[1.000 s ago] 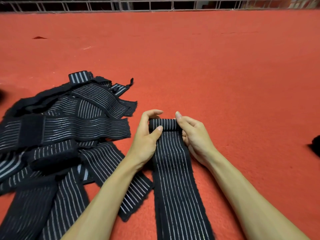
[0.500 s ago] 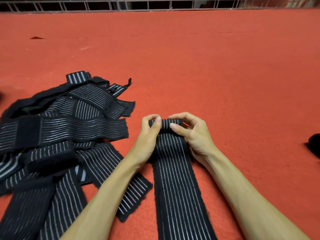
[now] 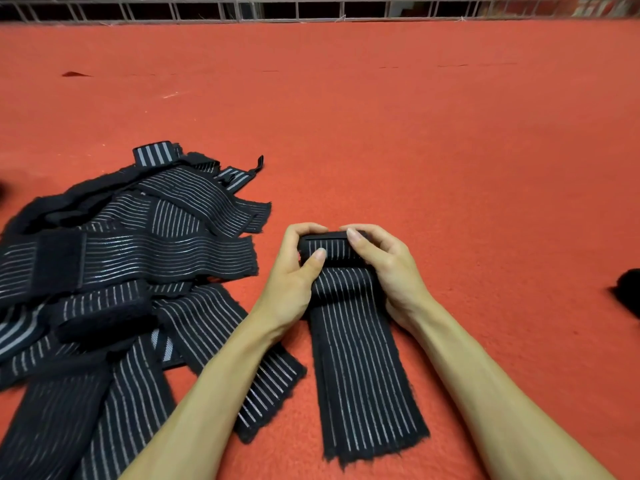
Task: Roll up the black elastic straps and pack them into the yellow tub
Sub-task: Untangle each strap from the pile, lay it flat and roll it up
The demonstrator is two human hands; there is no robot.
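Observation:
A black elastic strap with thin white stripes (image 3: 363, 368) lies flat on the red cloth, running toward me, its far end wound into a small roll (image 3: 330, 251). My left hand (image 3: 294, 275) grips the roll's left side, thumb on top. My right hand (image 3: 388, 268) grips its right side, fingers curled over it. A loose heap of several more striped black straps (image 3: 131, 258) lies to the left, just beside my left forearm. The yellow tub is not in view.
The red cloth surface (image 3: 415, 133) stretches far ahead and to the right. A metal railing (image 3: 311, 12) runs along its far edge. A dark object (image 3: 628, 289) sits at the right border.
The roll has grown thicker and moved toward me along the strap. Both hands have come closer with it, and the strap's near end now shows.

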